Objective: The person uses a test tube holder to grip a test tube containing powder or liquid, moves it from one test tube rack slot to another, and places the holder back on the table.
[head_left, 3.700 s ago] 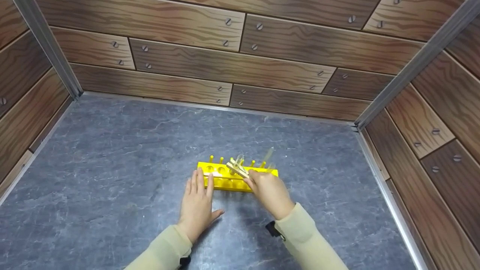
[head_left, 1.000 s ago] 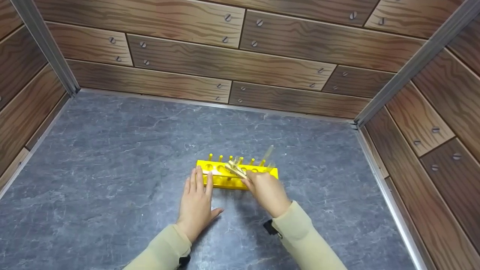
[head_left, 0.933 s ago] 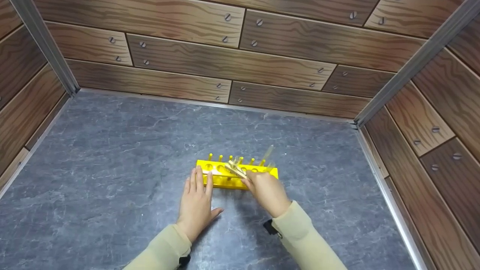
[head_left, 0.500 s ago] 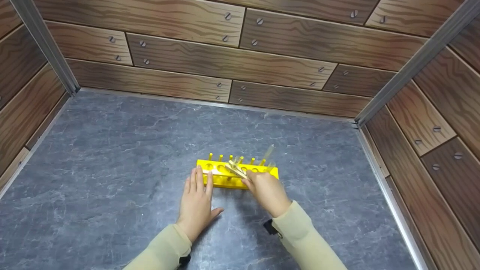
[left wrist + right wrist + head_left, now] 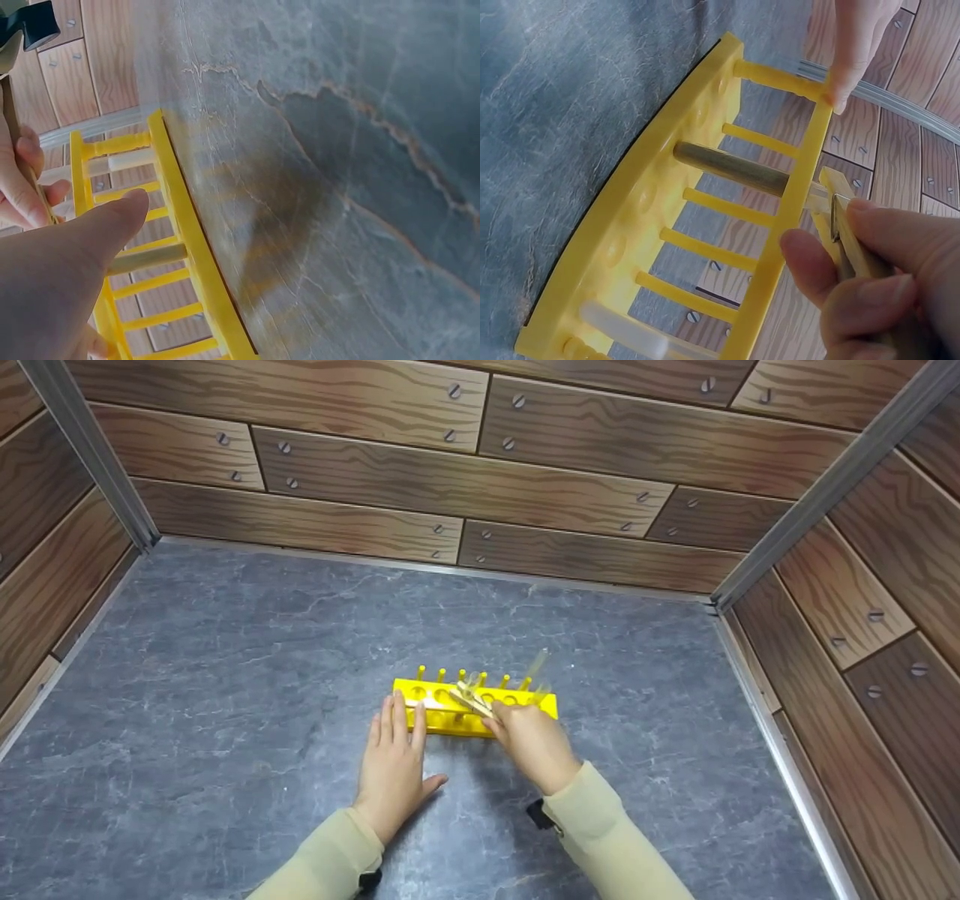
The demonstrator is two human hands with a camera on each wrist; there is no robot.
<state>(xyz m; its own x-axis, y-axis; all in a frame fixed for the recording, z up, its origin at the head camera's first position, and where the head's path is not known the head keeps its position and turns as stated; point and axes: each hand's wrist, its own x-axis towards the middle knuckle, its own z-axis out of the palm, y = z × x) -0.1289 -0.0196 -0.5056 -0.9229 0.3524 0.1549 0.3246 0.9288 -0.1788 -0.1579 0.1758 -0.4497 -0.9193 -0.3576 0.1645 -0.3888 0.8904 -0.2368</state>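
A yellow test tube rack (image 5: 442, 707) stands on the floor panel in front of me. My left hand (image 5: 394, 780) lies with straight fingers on its left end; in the right wrist view those fingertips touch the top bar. My right hand (image 5: 536, 742) grips a wooden test tube clamp (image 5: 472, 701). The clamp's jaws are around the upper part of a glass test tube (image 5: 731, 166) with brownish-yellow contents. This tube stands in a rack hole, its lower end at the base plate. A second tube with whitish contents (image 5: 622, 326) stands near the rack's right end.
Yellow pegs (image 5: 442, 675) line the rack's far side, and a clear tube (image 5: 537, 664) sits upside down on the rightmost one. Wood-patterned walls (image 5: 375, 502) with metal edging enclose the grey marbled surface (image 5: 247, 675).
Since the oldest frame, the clamp and its tube have shifted slightly left, and the tube's mouth sits lower over the rack. Over the last second both hands stay in place.
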